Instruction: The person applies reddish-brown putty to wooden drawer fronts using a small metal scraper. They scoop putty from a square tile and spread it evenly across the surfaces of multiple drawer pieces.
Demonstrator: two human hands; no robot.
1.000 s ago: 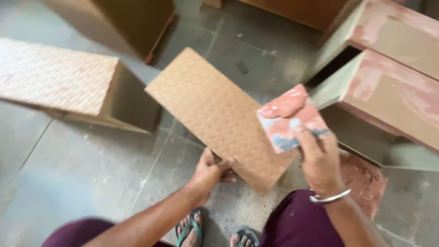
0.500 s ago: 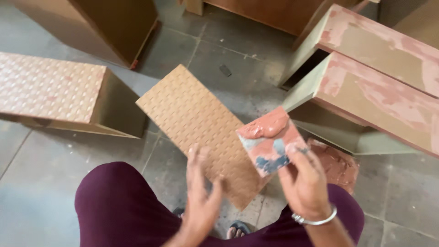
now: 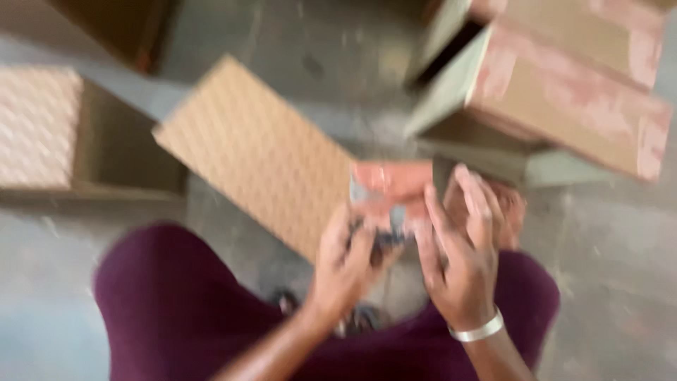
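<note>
since last frame: whole view has gone blurry now, way softer than half a second back; the two hands have come together at the card, where before the left one was off to the side of it, on the panel

left hand (image 3: 345, 264): fingers curled up against the lower edge of the reddish card (image 3: 391, 190), looks like it's got hold of it, though the blur makes the grip hard to read

right hand (image 3: 462, 254): fingers stretched out and fairly flat beside the right side of the card, touching or just about; can't tell if it's actually gripping; silver bangle (image 3: 479, 329) on the wrist

card: small, smeared pinkish-red with grey patches, held up between both hands, in front of the panel's near corner

patterned panel (image 3: 257, 152): tan board with a woven-looking texture, lying at a slant just behind the hands

lap: maroon trousers (image 3: 183, 303) fill the bottom

floor (image 3: 599, 282): grey concrete slabs, dusty

around: open box with the same tan pattern (image 3: 42, 127) at left, two long boards with pink patches (image 3: 571, 92) at upper right, dark wooden piece (image 3: 120, 25) top left
</note>
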